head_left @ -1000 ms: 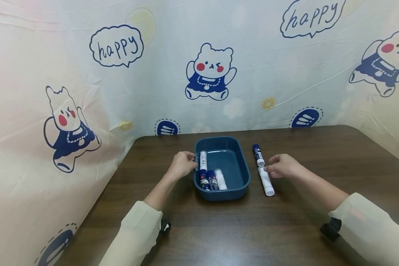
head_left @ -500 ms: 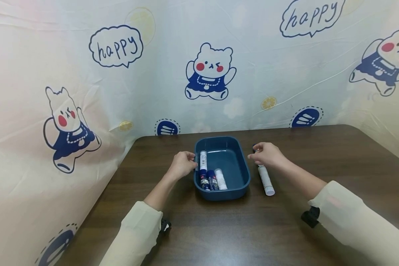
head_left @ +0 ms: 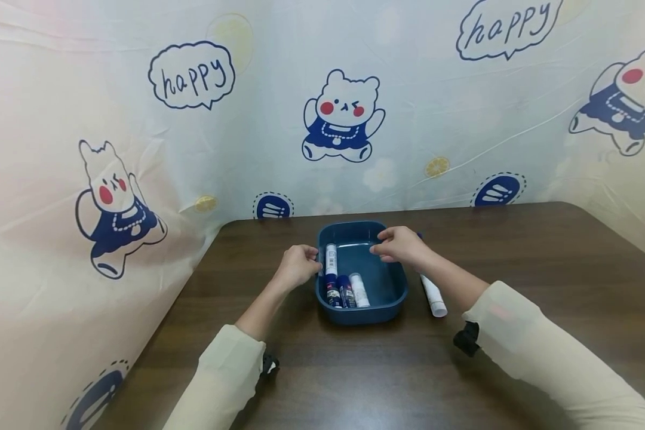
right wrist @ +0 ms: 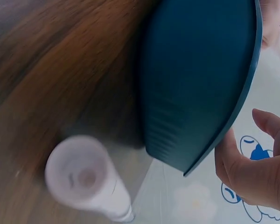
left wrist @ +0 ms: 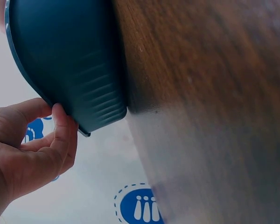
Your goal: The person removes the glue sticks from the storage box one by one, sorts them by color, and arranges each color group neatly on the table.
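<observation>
A deep blue plastic bin (head_left: 362, 315) stands on the table. My left hand (head_left: 297, 266) pinches its left rim between thumb and fingers, also seen up close in the left wrist view. Reaching over the right rim, my right hand (head_left: 400, 245) has its fingers loosely bent above the inside of the bin, with nothing visible in them. Along the bin's left side and front lie several glue sticks, among them a white one (head_left: 359, 291) and a blue one (head_left: 347, 292). A white glue stick (head_left: 434, 297) lies outside, right of the bin, partly hidden by my right forearm.
The blue end of another stick (head_left: 420, 236) shows behind my right wrist, the rest hidden. The brown wooden table (head_left: 322, 370) ends at a patterned curtain (head_left: 269, 119) at the back and left.
My right hand has moved left and away, from beside the white glue stick, past the blue-capped one, to over the bin. My left hand has stayed on the rim.
</observation>
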Demonstrator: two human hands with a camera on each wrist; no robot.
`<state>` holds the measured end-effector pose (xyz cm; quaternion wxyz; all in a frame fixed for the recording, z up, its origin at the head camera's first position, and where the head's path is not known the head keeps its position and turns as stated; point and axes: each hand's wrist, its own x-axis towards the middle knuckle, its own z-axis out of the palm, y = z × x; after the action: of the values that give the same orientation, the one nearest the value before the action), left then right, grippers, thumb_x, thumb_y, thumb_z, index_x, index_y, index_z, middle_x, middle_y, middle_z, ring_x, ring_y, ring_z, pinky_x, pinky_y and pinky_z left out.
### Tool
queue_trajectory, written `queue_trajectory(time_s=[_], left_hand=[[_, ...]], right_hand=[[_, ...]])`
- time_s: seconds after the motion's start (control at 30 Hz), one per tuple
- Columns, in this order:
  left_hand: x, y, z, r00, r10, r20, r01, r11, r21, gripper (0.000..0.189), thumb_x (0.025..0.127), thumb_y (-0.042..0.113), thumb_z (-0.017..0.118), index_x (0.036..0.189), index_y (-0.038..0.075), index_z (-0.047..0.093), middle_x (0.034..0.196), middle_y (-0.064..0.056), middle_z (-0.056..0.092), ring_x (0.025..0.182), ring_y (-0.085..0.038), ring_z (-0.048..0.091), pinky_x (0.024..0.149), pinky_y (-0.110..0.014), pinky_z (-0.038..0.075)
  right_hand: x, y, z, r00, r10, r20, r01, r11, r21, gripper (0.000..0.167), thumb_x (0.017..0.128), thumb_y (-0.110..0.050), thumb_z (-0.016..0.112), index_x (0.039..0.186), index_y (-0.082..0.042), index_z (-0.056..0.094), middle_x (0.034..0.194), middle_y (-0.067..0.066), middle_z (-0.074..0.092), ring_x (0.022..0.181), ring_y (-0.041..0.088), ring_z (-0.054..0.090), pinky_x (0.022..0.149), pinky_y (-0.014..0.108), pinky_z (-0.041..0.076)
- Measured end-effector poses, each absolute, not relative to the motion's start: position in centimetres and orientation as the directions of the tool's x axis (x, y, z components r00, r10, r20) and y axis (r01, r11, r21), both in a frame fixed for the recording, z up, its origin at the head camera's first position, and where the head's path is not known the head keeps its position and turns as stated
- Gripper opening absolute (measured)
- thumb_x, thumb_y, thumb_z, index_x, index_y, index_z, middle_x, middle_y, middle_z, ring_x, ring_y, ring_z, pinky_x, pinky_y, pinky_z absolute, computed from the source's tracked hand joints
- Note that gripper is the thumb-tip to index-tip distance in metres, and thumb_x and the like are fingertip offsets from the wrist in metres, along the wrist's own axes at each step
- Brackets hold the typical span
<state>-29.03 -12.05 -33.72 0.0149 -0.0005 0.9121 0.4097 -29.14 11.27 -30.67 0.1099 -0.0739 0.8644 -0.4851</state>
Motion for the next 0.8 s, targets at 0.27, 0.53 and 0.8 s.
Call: queue_trajectory(time_s=[0.27,0.53,0.8], left_hand=[[-29.0,-12.0,-33.7,-1.000,0.013,-0.020,-0.007,0.667,0.745,0.033,0.085,0.005,0.062,0.118,-0.001,0.058,0.104,-0.013,0.060,0.087,-0.022,0.058,0.077,-0.033,0.052],[-29.0,-11.9,-33.6,-1.000,0.014,-0.020,-0.006,0.669,0.744,0.033,0.085,0.005,0.062,0.118,-0.001,0.058,0.104,-0.013,0.060,0.086,-0.021,0.058,0.077,-0.033,0.052],[-28.9,-11.8,-33.6,-0.999,0.010,-0.037,-0.021,0.664,0.747,0.034,0.086,0.005,0.062,0.119,0.000,0.058,0.104,-0.013,0.059,0.085,-0.022,0.059,0.077,-0.034,0.052]], right_hand=[[-30.3,10.0,-30.7,-0.957,-0.252,-0.142,0.000,0.492,-0.870,0.056,0.089,-0.019,0.061,0.134,0.006,0.039,0.120,0.023,0.054,0.103,0.031,0.059,0.088,0.040,0.047],[-31.1,8.8,-30.6,-0.952,-0.265,-0.152,0.022,0.439,-0.898,0.055,0.089,-0.018,0.062,0.133,0.006,0.040,0.122,0.024,0.052,0.102,0.030,0.060,0.086,0.037,0.048],[-31.6,6.8,-30.6,-0.930,-0.313,-0.195,0.063,0.386,-0.920,0.056,0.088,-0.016,0.063,0.134,0.006,0.039,0.123,0.023,0.052,0.105,0.030,0.059,0.087,0.036,0.048]])
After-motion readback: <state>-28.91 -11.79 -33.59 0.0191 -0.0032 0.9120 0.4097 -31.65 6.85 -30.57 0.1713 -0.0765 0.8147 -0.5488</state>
